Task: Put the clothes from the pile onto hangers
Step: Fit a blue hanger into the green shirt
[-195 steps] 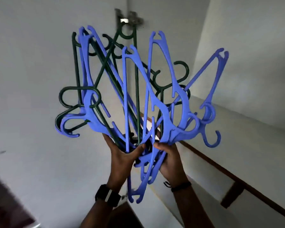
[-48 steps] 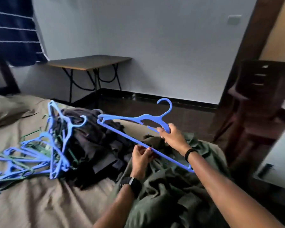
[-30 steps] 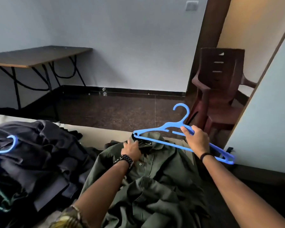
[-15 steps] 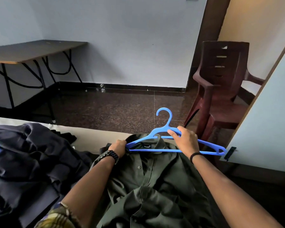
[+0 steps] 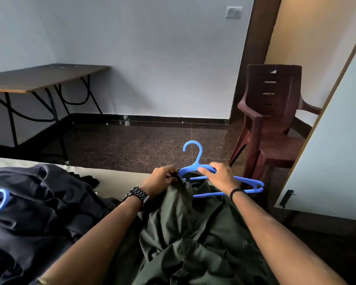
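Both arms reached forward; the left hand point(image 5: 159, 178) pinched with curled fingers, the right hand point(image 5: 219, 176) gripped, fingers curled

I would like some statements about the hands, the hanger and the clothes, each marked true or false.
1. The right hand holds the blue hanger. True.
2. The left hand rests flat on the table. False: it pinches the collar of the green shirt.
3. The hanger's hook points up. True.
4. The green shirt hangs on the brown plastic chair. False: it lies on the bed in front of the person.
5. Dark clothes lie left of the green shirt. True.
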